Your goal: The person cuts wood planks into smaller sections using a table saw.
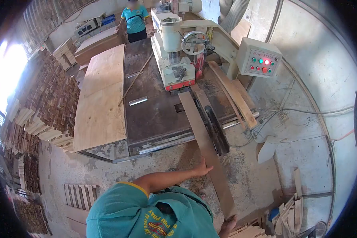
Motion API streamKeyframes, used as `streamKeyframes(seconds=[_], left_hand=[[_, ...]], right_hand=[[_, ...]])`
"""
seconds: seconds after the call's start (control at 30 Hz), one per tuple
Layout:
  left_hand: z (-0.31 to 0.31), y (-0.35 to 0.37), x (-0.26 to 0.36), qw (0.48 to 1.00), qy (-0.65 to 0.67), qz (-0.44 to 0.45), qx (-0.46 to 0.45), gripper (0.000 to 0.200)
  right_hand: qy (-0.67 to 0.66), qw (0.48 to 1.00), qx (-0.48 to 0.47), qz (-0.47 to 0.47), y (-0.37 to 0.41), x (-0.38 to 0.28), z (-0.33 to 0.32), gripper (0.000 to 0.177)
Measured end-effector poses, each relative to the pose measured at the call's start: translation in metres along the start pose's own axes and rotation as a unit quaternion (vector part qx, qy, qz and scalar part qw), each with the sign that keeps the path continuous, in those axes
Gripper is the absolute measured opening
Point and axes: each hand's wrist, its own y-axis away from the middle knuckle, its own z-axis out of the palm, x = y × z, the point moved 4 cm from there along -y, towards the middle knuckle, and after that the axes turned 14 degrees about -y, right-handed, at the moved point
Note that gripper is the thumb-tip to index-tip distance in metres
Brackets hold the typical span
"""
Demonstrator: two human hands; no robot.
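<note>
A long, narrow wooden board (205,144) reaches from in front of my body to the machine table, its far end just short of the saw machine (174,59). My left hand (202,168) grips the board's left edge around its middle, the thumb on top and the other fingers partly hidden underneath. Down at the near end, my right hand (229,223) holds the board's end, its fingers partly covered. Right beside the board runs a black guide fence (215,129) on the table.
The dark machine table (158,123) has a plywood sheet (101,99) along its left side. A control box (261,59) with lit buttons stands right. Planks (234,95) lie near the fence. Stacked wood (51,103) fills the left; offcuts (289,218) lie lower right. A co-worker (135,22) stands behind.
</note>
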Motion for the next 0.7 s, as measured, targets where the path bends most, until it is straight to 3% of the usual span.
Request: streamKeyframes(seconds=[0.13, 0.23, 0.3, 0.5, 0.57, 0.6, 0.67, 0.7], left_hand=[[0.007, -0.007, 0.005, 0.996, 0.052, 0.058, 0.037, 0.109], [0.005, -0.002, 0.015, 0.996, 0.079, 0.043, 0.016, 0.107], [-0.007, 0.013, 0.031, 0.997, 0.047, -0.015, -0.053, 0.106], [-0.001, 0.007, 0.026, 0.999, 0.032, -0.013, -0.016, 0.105], [-0.003, 0.008, 0.029, 0.999, 0.03, 0.009, -0.009, 0.105], [-0.004, 0.009, 0.031, 0.999, 0.028, 0.031, -0.001, 0.106], [-0.004, 0.012, 0.033, 0.999, 0.037, 0.025, -0.001, 0.106], [-0.004, 0.013, 0.034, 0.999, 0.045, 0.018, -0.002, 0.107]], right_hand=[[-0.013, 1.0, 0.018, 0.006, -0.008, 0.0, -0.01, 0.06], [-0.031, 1.0, 0.0, -0.001, -0.012, -0.001, -0.013, 0.058], [-0.039, 0.999, -0.008, -0.003, -0.014, -0.002, -0.012, 0.057], [0.007, 0.996, 0.083, 0.01, -0.034, 0.004, -0.041, 0.053], [-0.071, 0.995, -0.075, 0.003, -0.046, 0.008, -0.048, 0.048], [-0.071, 0.995, -0.075, 0.002, -0.046, 0.008, -0.048, 0.048], [-0.023, 0.992, 0.125, -0.017, -0.033, 0.003, -0.049, 0.048], [-0.022, 0.992, 0.125, -0.018, -0.028, 0.0, -0.041, 0.048]])
